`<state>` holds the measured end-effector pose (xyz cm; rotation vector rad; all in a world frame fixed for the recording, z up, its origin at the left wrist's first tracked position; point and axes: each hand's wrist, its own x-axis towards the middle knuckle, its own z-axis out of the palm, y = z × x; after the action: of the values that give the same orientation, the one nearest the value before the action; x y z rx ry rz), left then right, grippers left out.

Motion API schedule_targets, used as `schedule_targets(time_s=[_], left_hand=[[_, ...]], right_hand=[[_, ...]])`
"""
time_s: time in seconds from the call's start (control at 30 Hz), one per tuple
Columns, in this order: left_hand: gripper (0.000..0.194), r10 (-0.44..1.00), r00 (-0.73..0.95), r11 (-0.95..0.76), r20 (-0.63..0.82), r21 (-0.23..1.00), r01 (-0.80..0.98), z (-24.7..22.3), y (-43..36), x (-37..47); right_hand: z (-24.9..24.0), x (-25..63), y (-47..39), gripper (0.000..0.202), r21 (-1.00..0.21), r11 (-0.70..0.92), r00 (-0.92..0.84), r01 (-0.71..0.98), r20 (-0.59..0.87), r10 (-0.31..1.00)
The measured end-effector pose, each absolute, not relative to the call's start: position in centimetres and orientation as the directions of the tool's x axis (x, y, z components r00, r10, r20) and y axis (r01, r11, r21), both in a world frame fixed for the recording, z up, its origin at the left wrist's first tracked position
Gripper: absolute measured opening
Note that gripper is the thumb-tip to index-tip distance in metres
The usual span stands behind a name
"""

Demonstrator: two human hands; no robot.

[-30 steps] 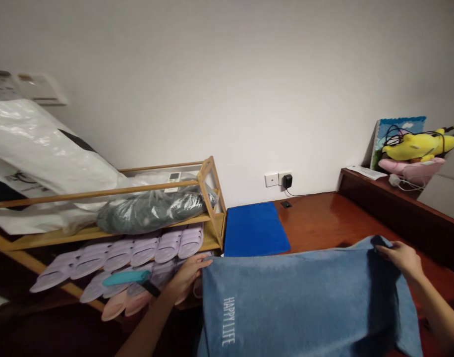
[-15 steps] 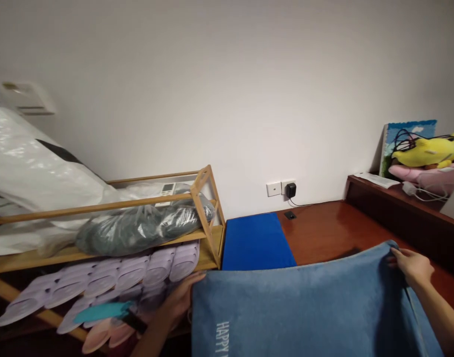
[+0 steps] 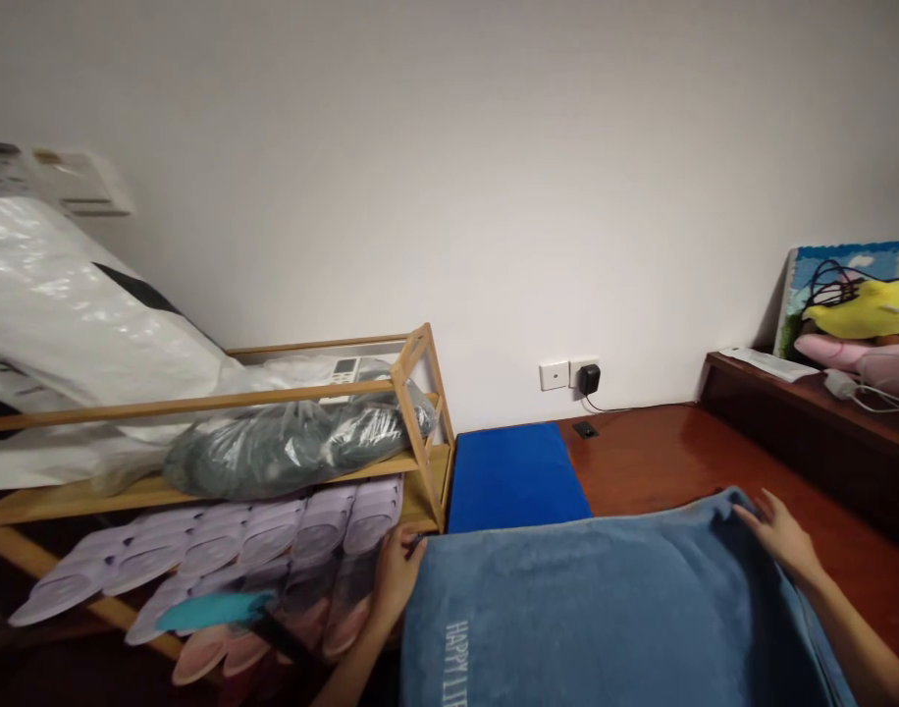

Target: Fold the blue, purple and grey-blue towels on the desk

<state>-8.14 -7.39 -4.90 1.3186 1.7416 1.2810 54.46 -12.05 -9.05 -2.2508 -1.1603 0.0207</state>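
Note:
A blue soft fabric cover (image 3: 589, 599) with white lettering, "HAPPY LI" and a cut-off letter, spreads across the lower middle of the view. My left hand (image 3: 399, 570) is closed on its upper left corner, fingers pinched at the edge. At the upper right corner, my right hand (image 3: 780, 535) pinches the fabric near the thumb, while some other fingers stick up. Folds and a dark shadow run down the cover's right side. Its lower part is cut off by the frame. Behind it, a bright blue mat (image 3: 515, 476) lies on the reddish-brown wooden desk (image 3: 656, 457).
To the left stands a wooden rack (image 3: 412, 422) with a plastic-wrapped dark bundle (image 3: 288, 447), a white remote (image 3: 344, 375) and lilac slippers (image 3: 155, 555). A black plug (image 3: 589, 379) sits in the wall socket. On the right, a raised shelf (image 3: 773, 422) carries a yellow plush toy (image 3: 872, 309).
The cover's upper right corner and my right hand have moved left and slightly lower, and its fingers have loosened. My left hand stays at the left corner. The view has shifted slightly left.

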Motion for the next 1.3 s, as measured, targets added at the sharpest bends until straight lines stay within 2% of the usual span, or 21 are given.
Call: schedule_targets(time_s=[0.07, 0.1, 0.13, 0.23, 0.33, 0.5, 0.53, 0.6, 0.67, 0.73, 0.8, 0.83, 0.93, 1.0, 1.07, 1.2, 1.3], left_hand=[[0.040, 0.920, -0.245, -0.117, 0.305, 0.813, 0.571, -5.3, -9.8, -6.3], [0.042, 0.906, -0.103, -0.229, 0.410, 0.681, 0.695, -5.4, -11.5, -5.1], [0.043, 0.902, 0.077, -0.328, 0.424, 0.558, 0.762, -5.5, -13.3, -3.9], [0.057, 0.829, 0.477, -0.555, 0.293, 0.322, 0.767, -5.7, -18.9, -1.1], [0.069, 0.743, 0.648, -0.668, 0.168, 0.237, 0.705, -6.1, -22.6, -0.6], [0.068, 0.705, 0.693, -0.709, 0.152, 0.165, 0.686, -6.7, -24.4, -2.4], [0.067, 0.708, 0.690, -0.707, 0.152, 0.151, 0.691, -6.6, -24.5, -2.5], [0.066, 0.715, 0.682, -0.699, 0.155, 0.129, 0.703, -6.2, -24.6, -2.5], [0.065, 0.722, 0.671, -0.691, 0.168, 0.122, 0.713, -5.6, -25.0, -2.3], [0.063, 0.719, 0.668, -0.693, 0.192, 0.123, 0.710, -5.2, -25.8, -2.0], [0.063, 0.699, 0.689, -0.714, 0.194, 0.130, 0.688, -5.0, -26.9, -1.8], [0.065, 0.685, 0.706, -0.728, 0.179, 0.137, 0.672, -5.0, -27.5, -1.8], [0.075, 0.655, 0.748, -0.753, 0.106, 0.173, 0.634, -5.5, -29.2, -1.9], [0.082, 0.647, 0.761, -0.754, 0.057, 0.202, 0.625, -5.9, -29.9, -2.0], [0.087, 0.646, 0.763, -0.746, 0.010, 0.221, 0.628, -6.1, -30.1, -2.1], [0.090, 0.666, 0.744, -0.718, -0.058, 0.219, 0.661, -6.2, -30.1, -1.9], [0.093, 0.693, 0.718, -0.697, -0.070, 0.191, 0.691, -6.3, -30.3, -1.6]], right_hand=[[-9.3, 50.1, -14.0, 0.079, -0.559, -0.374, 0.533, 0.740, 0.149, 0.833], [-9.3, 47.5, -15.4, 0.074, -0.559, -0.292, 0.440, 0.776, 0.148, 0.886], [-9.3, 44.7, -17.2, 0.070, -0.552, -0.192, 0.328, 0.812, 0.159, 0.931], [-9.6, 38.2, -22.9, 0.060, -0.452, 0.059, 0.027, 0.890, 0.182, 0.983], [-10.7, 37.5, -27.5, 0.057, -0.338, 0.117, -0.067, 0.934, 0.156, 0.986], [-13.4, 48.5, -31.7, 0.048, -0.158, -0.076, 0.112, 0.985, 0.231, 0.966], [-13.8, 51.1, -32.4, 0.047, -0.123, -0.103, 0.127, 0.987, 0.210, 0.969], [-14.0, 55.0, -33.5, 0.050, -0.079, -0.285, 0.296, 0.955, 0.247, 0.923], [-13.4, 56.9, -34.2, 0.054, -0.037, -0.411, 0.403, 0.911, 0.291, 0.868], [-12.2, 56.7, -34.3, 0.057, 0.001, -0.468, 0.438, 0.884, 0.351, 0.828], [-10.9, 54.6, -33.9, 0.057, 0.010, -0.436, 0.396, 0.900, 0.402, 0.826], [-10.5, 53.1, -33.7, 0.056, -0.008, -0.372, 0.342, 0.928, 0.410, 0.846], [-10.6, 48.1, -33.2, 0.054, -0.114, -0.084, 0.119, 0.990, 0.347, 0.930], [-11.7, 46.3, -33.5, 0.053, -0.173, 0.009, 0.041, 0.985, 0.281, 0.959], [-13.3, 46.6, -34.3, 0.054, -0.204, -0.014, 0.063, 0.979, 0.240, 0.969], [-16.1, 52.6, -35.8, 0.053, -0.218, -0.221, 0.269, 0.951, 0.222, 0.937], [-16.7, 57.2, -35.9, 0.055, -0.210, -0.342, 0.376, 0.916, 0.154, 0.914]])
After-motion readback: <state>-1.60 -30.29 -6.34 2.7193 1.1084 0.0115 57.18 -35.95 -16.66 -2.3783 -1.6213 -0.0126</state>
